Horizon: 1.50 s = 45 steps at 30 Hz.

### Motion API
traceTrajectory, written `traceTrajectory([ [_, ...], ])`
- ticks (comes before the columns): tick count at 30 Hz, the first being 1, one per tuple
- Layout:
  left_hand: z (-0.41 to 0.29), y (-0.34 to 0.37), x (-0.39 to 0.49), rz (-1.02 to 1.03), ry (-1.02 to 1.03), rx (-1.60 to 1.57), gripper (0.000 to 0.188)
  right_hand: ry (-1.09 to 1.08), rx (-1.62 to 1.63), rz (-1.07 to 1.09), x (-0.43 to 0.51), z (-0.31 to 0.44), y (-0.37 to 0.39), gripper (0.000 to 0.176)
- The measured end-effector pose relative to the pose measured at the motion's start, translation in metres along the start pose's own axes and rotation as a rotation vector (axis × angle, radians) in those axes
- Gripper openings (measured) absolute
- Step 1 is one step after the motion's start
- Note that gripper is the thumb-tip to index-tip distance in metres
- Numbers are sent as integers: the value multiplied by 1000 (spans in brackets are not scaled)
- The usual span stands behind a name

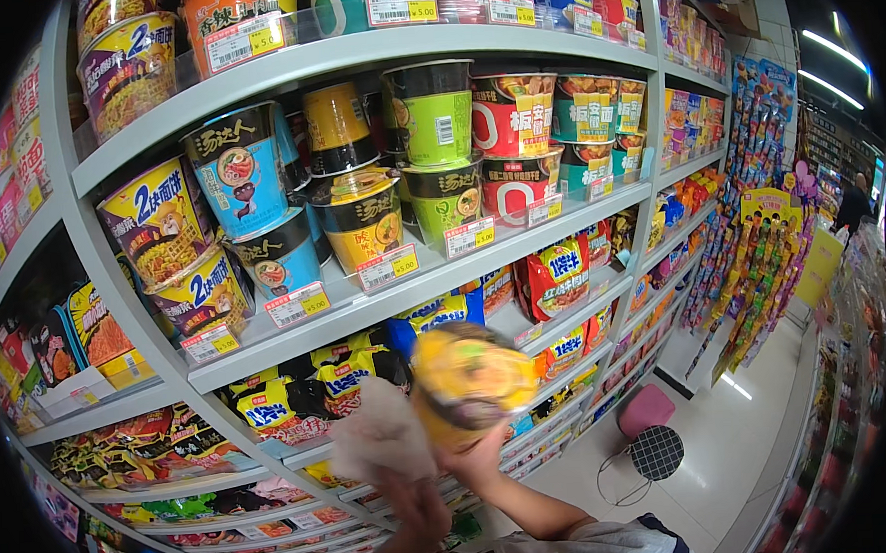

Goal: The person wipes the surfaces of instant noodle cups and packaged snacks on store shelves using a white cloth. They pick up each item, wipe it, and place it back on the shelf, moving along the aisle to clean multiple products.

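Note:
My right hand is closed around the lower part of a yellow and black instant noodle cup, which is tilted and blurred by motion. A whitish cloth is held in my left hand, just left of the cup; whether the cloth touches it I cannot tell. On the shelf above, a similar yellow noodle cup stands between blue cups and green cups. Another yellow cup is upside down behind it.
Grey shelf edges with price tags run across in front of me. Bagged noodles fill lower shelves. To the right on the tiled floor are a round stool and a pink bin, near hanging snack packets. A person is far off.

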<state>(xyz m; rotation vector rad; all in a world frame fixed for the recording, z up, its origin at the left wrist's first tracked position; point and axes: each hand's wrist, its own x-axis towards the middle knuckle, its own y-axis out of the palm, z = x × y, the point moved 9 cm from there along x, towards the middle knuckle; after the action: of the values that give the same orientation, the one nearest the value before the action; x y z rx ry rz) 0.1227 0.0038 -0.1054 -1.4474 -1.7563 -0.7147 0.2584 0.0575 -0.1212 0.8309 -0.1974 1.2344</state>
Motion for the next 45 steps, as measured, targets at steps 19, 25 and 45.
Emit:
traceTrajectory([
  [19, 93, -11, 66, 492, -741, -621, 69, 76, -448, 868, -7, 27, 31, 100],
  [25, 49, -2, 43, 464, 339, 494, 54, 4, -123, 460, -5, -10, 22, 102],
  [45, 65, -9, 20, -173, -679, -999, 34, -329, -397, 353, 76, 77, 71, 51],
])
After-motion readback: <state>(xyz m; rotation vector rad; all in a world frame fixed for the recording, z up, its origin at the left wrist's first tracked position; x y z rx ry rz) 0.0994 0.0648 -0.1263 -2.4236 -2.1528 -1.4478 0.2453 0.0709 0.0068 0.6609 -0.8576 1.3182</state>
